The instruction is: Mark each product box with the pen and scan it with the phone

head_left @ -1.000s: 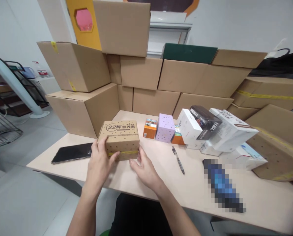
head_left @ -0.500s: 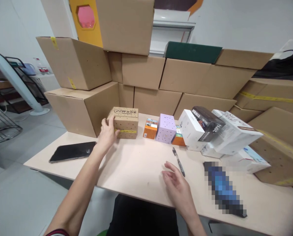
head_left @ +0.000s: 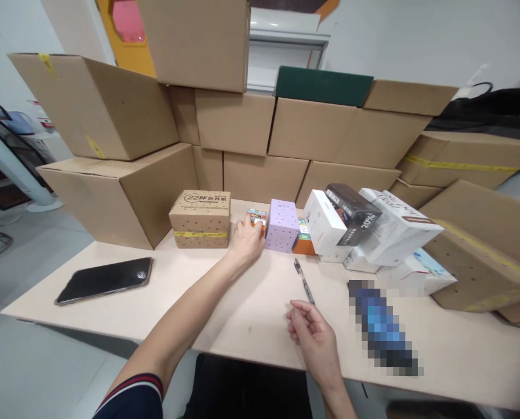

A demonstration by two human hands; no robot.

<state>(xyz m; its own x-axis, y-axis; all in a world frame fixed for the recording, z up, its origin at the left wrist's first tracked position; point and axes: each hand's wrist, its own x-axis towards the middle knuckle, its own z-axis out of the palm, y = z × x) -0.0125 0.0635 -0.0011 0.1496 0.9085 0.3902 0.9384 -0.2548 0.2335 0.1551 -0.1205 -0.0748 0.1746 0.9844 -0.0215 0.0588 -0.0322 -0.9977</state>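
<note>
My left hand (head_left: 248,240) is closed around a small orange box (head_left: 258,216), with the fingers over its front and sides; much of the box is hidden behind the hand. Just left of it stands a brown dotted carton (head_left: 201,220) with a yellow tape band. A lilac dotted box (head_left: 282,226) is to its right. My right hand (head_left: 316,337) hovers by the table's front edge, its fingers loosely curled and apart, holding nothing. Beyond its fingertips lies a pen (head_left: 304,281).
White boxes (head_left: 325,220) and a dark box (head_left: 354,212) are piled at the right, beside another orange box (head_left: 304,244). A black phone (head_left: 105,279) lies at the left, and a pixelated dark object (head_left: 384,326) at the right. Large cardboard boxes (head_left: 314,131) wall the back.
My left hand has left the brown dotted carton and moved right onto the small orange box. My right hand stays low near the pen, fingers curled more. The view has shifted right.
</note>
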